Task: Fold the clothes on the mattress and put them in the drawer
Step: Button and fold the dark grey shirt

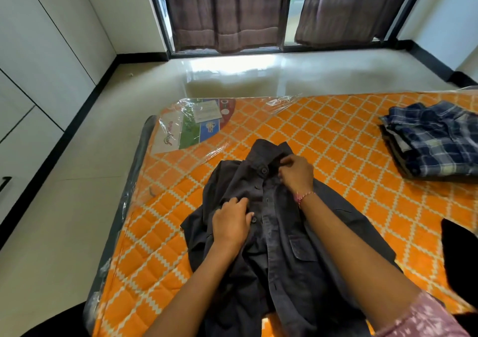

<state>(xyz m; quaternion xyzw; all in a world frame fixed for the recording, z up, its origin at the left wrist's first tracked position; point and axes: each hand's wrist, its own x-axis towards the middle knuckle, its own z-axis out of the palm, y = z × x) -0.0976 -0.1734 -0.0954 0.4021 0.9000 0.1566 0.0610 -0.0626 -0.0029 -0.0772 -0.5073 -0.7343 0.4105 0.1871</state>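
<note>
A dark grey button-up shirt lies face up on the orange patterned mattress, collar pointing away from me. My right hand pinches the shirt's placket just below the collar, near the top button. My left hand grips the left front edge lower down, beside another button. A folded blue plaid shirt rests on a small pile at the mattress's far right.
A black garment lies at the right edge of the mattress. White cabinet doors line the left wall. Glossy pale floor runs to a window with brown curtains. The mattress is wrapped in plastic with a label.
</note>
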